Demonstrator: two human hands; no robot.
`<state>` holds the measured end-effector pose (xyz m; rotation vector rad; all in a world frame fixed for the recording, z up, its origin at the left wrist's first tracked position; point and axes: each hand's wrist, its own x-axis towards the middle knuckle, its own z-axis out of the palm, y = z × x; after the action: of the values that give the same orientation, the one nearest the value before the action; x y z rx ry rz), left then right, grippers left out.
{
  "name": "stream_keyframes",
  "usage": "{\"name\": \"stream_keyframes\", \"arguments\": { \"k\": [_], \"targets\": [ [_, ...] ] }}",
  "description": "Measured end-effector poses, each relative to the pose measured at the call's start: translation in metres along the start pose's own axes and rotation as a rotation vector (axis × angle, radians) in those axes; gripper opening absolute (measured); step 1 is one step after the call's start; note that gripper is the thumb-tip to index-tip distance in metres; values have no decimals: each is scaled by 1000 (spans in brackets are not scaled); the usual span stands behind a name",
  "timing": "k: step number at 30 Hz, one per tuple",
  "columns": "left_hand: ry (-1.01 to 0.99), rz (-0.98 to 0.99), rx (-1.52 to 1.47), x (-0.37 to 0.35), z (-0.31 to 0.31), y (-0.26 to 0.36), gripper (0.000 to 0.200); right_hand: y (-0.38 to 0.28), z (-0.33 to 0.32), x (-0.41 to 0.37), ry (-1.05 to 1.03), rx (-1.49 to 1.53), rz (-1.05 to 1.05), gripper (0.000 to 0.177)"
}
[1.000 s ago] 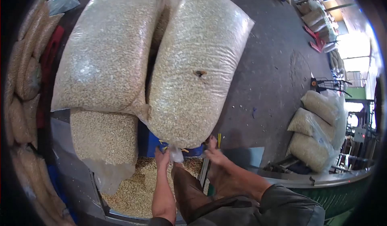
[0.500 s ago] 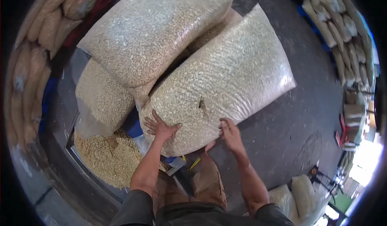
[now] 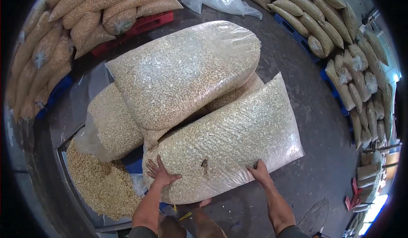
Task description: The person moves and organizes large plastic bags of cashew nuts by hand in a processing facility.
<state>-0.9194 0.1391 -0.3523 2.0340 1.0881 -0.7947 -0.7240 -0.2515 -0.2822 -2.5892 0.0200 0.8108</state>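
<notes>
A big clear plastic sack (image 3: 238, 131) full of small pale curled pieces lies slantwise before me. Near its middle is a small torn hole (image 3: 204, 165). My left hand (image 3: 161, 174) rests flat on its left end, fingers spread. Along the near side, my right hand (image 3: 260, 171) has its fingers bent in and grips the plastic. Behind lies another full clear sack (image 3: 182, 76), its gathered end touching the first one. A third full sack (image 3: 112, 123) sits at the left, partly under the second.
Loose pale pieces (image 3: 97, 187) are heaped at the lower left beside a metal-edged frame. Stacks of filled bags (image 3: 123, 2) on a red pallet (image 3: 140, 27) stand at the back left. More bags (image 3: 314, 8) on blue pallets line the right. Crumpled plastic (image 3: 216, 0) lies behind on the dark floor.
My head view has tilted up, bringing the back stacks into sight. The right hand has moved rightward along the sack's near side and now grips it. The left hand stays on the left end.
</notes>
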Motion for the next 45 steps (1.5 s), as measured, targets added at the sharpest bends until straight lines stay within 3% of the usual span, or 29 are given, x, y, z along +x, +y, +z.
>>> {"name": "stream_keyframes", "arguments": {
  "k": [8,10,15,22,28,30,31,32,34,38,42,45],
  "targets": [
    [73,24,13,6,4,-3,153,39,23,7,153,-39,-361,40],
    [67,42,19,6,8,-2,151,43,23,10,96,-116,-381,45],
    [187,50,14,8,17,-4,147,45,30,14,180,-142,-438,44],
    [320,58,-58,12,30,-7,128,53,31,18,187,-227,-459,46],
    [437,14,6,25,41,-7,117,52,0,16,43,-292,-501,45],
    [497,-10,45,28,48,-9,112,54,-21,8,-227,56,-489,37],
    [506,-2,31,28,49,-10,110,61,-32,9,-470,346,-236,30],
    [522,5,12,28,48,-8,108,70,-43,14,-480,330,-249,30],
    [531,-1,-1,28,47,-7,106,89,-62,23,-439,92,-311,28],
    [524,-35,18,37,51,-19,104,127,-100,28,-241,-53,-301,27],
    [515,-45,2,31,44,-9,102,154,-139,34,-74,-282,-150,31],
    [537,-40,-26,29,45,-9,101,207,-163,45,-73,-234,-118,36]
  ]
}}
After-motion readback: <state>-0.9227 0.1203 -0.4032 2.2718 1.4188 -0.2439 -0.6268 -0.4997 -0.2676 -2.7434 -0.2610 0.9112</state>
